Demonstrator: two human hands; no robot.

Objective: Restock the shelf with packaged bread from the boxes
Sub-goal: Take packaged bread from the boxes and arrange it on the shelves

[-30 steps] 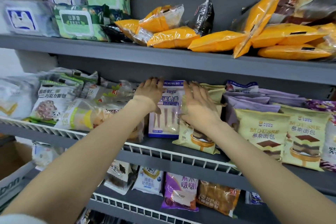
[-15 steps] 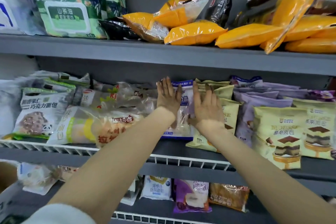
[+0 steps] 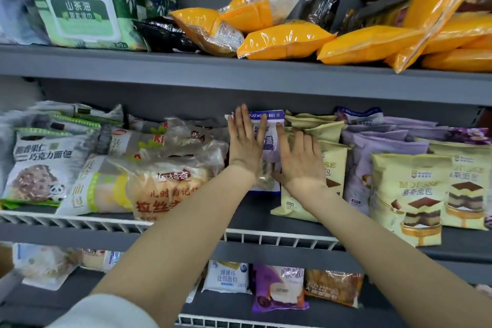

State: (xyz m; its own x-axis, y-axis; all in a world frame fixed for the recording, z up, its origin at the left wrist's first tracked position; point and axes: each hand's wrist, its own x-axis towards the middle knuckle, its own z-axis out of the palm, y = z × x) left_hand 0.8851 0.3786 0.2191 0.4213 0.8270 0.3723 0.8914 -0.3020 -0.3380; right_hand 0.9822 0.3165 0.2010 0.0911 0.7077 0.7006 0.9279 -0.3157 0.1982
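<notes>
Centrally, a white-and-blue bread packet point(image 3: 269, 141) stands upright on the middle shelf point(image 3: 266, 216), between clear-wrapped loaves point(image 3: 165, 184) on its left and beige mousse-bread packs point(image 3: 327, 157) on its right. Left hand point(image 3: 246, 144) and right hand point(image 3: 299, 160) lie flat against its front, fingers point(image 3: 243, 120) straight and slightly spread, gripping nothing. Orange packets point(image 3: 287, 40) fill the shelf above.

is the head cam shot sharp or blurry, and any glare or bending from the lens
Head view: mostly sharp at centre, where both hands, left and right, press flat on the blue-topped bread pack; glare streaks the orange packets and clear wrappers; edges go soft, notably the far-left packs; wide-angle bending curves the shelf edge; lighting even, shadows faint.
</notes>
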